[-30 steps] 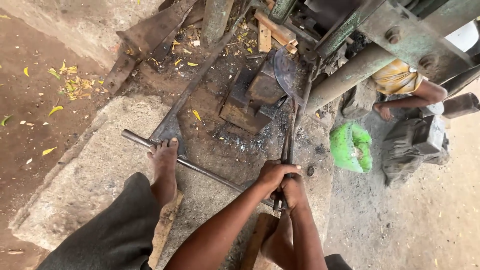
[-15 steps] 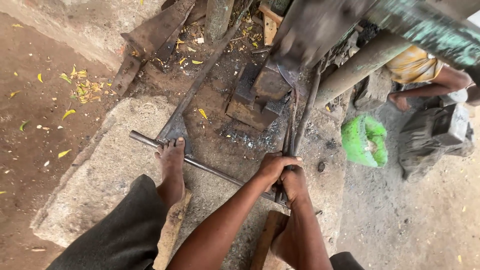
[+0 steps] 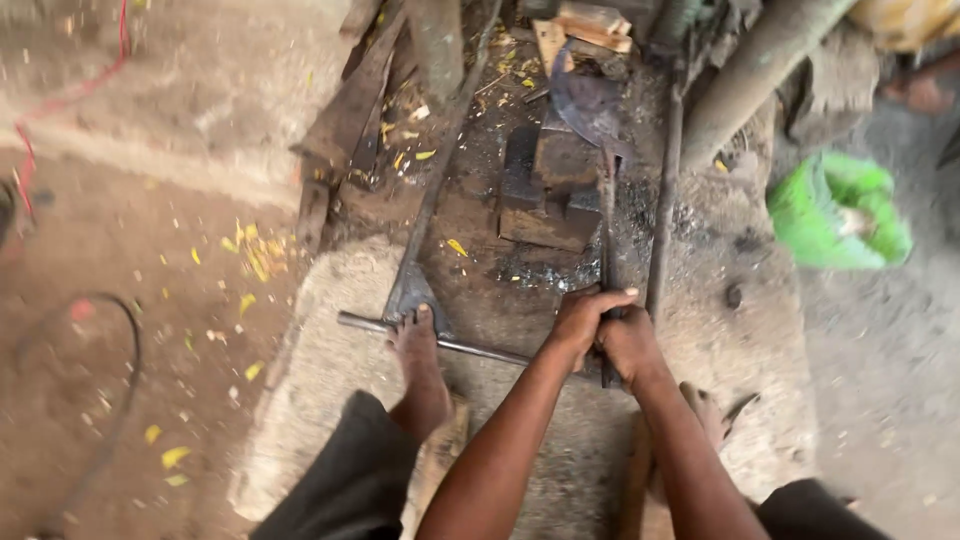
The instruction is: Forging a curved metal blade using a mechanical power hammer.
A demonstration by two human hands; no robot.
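Both hands, left hand (image 3: 580, 322) and right hand (image 3: 628, 345), clench the long tongs (image 3: 607, 240), whose curved blade (image 3: 585, 100) rests on the anvil block (image 3: 552, 190); a loosened grip could let the blade slide off

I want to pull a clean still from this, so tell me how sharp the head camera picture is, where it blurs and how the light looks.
Head view: soft all over from motion blur. The left hand and right hand on the long metal tool read fairly clearly. The green bag and the top right corner are smeared. Light is even and diffuse, with no glare and only faint shadows. The dirt floor at left is hazy.
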